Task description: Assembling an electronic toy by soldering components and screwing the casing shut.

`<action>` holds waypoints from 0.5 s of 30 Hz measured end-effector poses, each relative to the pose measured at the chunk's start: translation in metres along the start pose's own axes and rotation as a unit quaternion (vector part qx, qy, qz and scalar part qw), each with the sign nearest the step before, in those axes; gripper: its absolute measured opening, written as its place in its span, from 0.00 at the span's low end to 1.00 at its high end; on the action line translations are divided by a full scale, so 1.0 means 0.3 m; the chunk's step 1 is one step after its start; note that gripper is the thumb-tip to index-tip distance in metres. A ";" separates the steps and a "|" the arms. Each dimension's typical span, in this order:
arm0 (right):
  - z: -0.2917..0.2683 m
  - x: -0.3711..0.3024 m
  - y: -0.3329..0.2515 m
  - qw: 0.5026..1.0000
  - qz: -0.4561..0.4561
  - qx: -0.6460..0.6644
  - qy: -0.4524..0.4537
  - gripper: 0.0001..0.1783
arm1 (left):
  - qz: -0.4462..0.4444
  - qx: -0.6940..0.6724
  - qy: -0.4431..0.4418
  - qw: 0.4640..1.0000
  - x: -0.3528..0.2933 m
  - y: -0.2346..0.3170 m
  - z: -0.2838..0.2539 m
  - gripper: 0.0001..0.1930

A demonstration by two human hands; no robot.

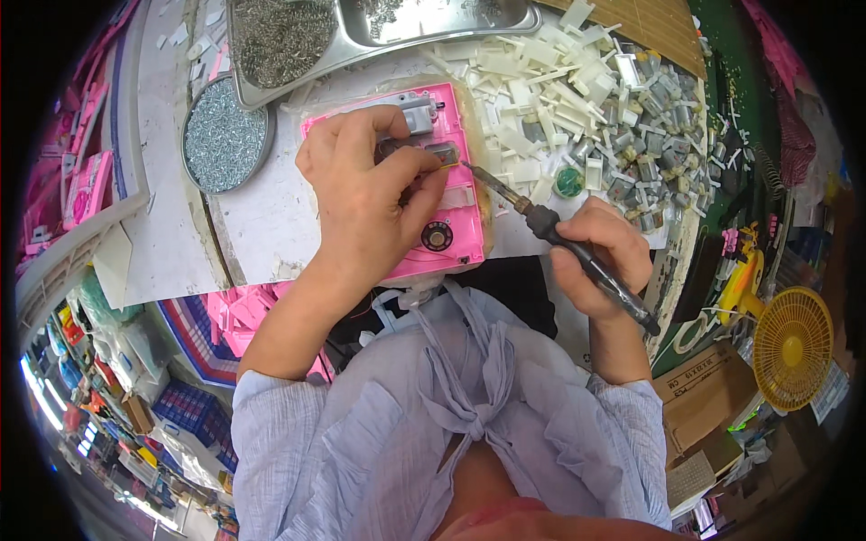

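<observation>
A pink plastic casing [465, 239] lies open on the table before me, with a small round black speaker [437, 236] in its near part. Inside it are a grey plastic part [418, 115] and a small metal motor [444, 151]. My left hand [361, 198] reaches over the casing, thumb and fingers pinched on a thin yellow wire [450, 165] beside the motor. In my right hand [603, 257] is a soldering iron [543, 222], its tip at the wire's end near the motor; whether they touch is too small to tell.
A round dish of small metal screws [225, 135] stands at left. Behind is a metal tray [379, 45] of small metal parts. White plastic pieces [550, 90] and small motors [649, 135] are heaped at right, near a round green thing [568, 182]. A yellow fan [794, 349] stands far right.
</observation>
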State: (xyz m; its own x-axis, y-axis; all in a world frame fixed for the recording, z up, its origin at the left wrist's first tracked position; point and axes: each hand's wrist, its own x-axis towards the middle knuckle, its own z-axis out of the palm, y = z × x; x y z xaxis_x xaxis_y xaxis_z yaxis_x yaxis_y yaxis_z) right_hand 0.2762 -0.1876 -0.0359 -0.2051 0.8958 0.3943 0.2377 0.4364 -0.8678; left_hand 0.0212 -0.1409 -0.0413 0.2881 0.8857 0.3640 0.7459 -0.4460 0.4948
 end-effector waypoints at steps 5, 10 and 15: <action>-0.005 -0.002 0.010 1.000 0.007 0.012 0.028 0.14 | 0.053 0.016 0.032 0.998 -0.008 -0.012 -0.004 0.09; -0.013 -0.007 0.006 0.999 0.012 0.020 0.043 0.13 | 0.129 0.057 0.024 0.990 -0.009 -0.020 0.000 0.09; -0.018 -0.002 0.013 0.999 0.016 0.024 0.035 0.13 | 0.131 0.069 0.008 0.989 0.002 -0.014 -0.005 0.08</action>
State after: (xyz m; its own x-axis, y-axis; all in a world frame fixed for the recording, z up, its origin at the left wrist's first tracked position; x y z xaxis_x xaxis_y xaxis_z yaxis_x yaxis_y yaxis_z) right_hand 0.2824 -0.1859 -0.0379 -0.1316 0.9136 0.3846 0.1967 0.4043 -0.8932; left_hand 0.0173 -0.1387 -0.0419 0.4726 0.7397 0.4790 0.7228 -0.6363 0.2696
